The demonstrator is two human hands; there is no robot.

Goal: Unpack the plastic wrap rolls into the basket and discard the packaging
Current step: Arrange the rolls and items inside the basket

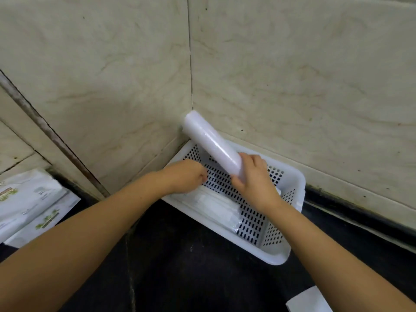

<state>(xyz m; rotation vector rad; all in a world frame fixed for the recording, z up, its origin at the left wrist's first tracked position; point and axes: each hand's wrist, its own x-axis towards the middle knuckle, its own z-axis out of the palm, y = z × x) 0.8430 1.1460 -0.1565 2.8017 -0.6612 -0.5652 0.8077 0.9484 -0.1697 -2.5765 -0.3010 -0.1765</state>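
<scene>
Showing white moulded plastic in the basket (290,176), smooth and faintly satin, walls and floor perforated. Presenting a translucent white plastic wrap roll (211,143), film glossy, catching soft highlights. Lying in the basket, a flat white pack (216,208) under clear shiny film. Appearing as dark polished stone, the bench (191,266), dully reflective, lightly scuffed. Displaying beige marbled wall tiles (292,64), smooth, semi-gloss. Looking like printed glossy plastic, the packages (29,199) at left.
</scene>
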